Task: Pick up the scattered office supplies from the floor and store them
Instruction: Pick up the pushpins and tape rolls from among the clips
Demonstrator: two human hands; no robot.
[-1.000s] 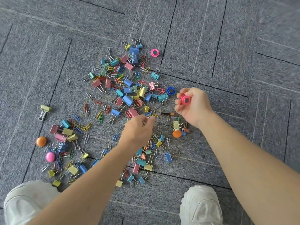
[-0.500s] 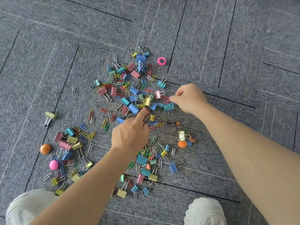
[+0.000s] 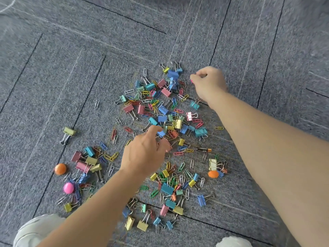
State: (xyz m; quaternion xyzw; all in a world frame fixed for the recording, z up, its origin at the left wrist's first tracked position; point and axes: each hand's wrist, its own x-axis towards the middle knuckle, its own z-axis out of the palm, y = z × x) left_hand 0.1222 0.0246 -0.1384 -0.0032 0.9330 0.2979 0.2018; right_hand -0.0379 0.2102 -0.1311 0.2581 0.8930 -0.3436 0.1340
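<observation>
Targeting the pink ring point(image 3: 192, 81) at the far edge of the clip pile point(image 3: 162, 118) on the carpet point(image 3: 71, 68), note right hand point(image 3: 210, 82) curled directly over it, grip unconfirmed, and left hand point(image 3: 144, 154) loosely curled mid-pile, fingertips at a blue binder clip point(image 3: 161, 134), hold likewise unclear.

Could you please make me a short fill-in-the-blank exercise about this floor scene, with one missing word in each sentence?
1. The only cylinder among the clips, black with a copper end, is a ____.
2. The round pink piece lies on the person's ____ side.
3. The hand reaching to the far edge of the clips is the ____ one.
4. The floor is covered with grey ____.

Missing words: battery; left; right; carpet.
</observation>
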